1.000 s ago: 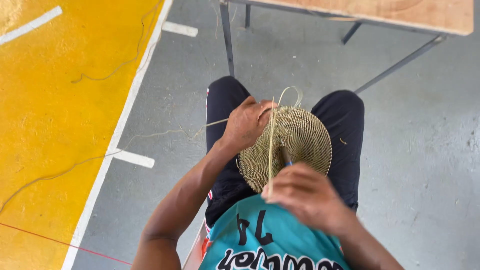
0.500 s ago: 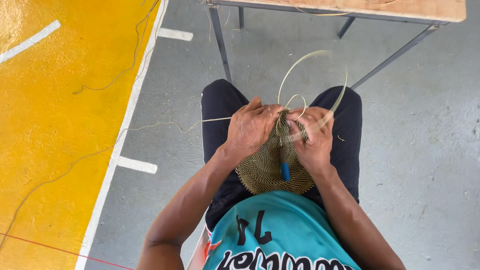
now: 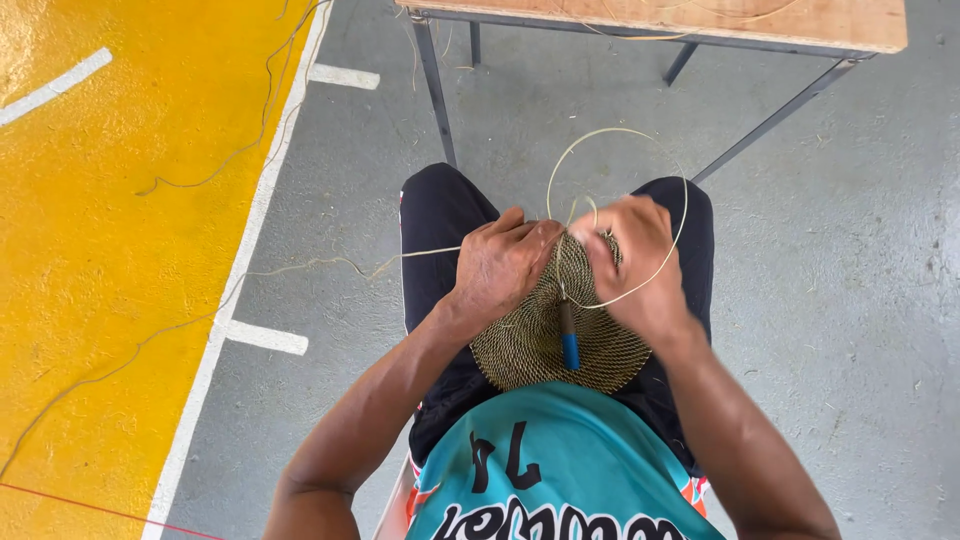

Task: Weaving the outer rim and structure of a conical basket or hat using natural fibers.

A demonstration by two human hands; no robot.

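Observation:
A round woven disc [image 3: 540,345] of tan fibre rests on my lap, tilted toward me. My left hand [image 3: 498,268] grips its upper left rim, fingers curled over the edge. My right hand [image 3: 638,258] pinches the upper right rim and holds a thin pale strand [image 3: 640,135] that loops up in an arc above both hands. A small tool with a blue handle [image 3: 570,345] hangs down across the disc's face from my right hand. Another long strand [image 3: 330,265] trails left from the disc over the floor.
A wooden-topped table [image 3: 700,18] on grey metal legs [image 3: 432,85] stands just ahead of my knees. Grey concrete floor lies to the right, yellow painted floor [image 3: 90,220] with white lines to the left. Loose fibres lie across the paint.
My right hand has come forward from near my chest to the disc's far rim, beside the left hand. The strand now loops above the hands, and the disc tilted further.

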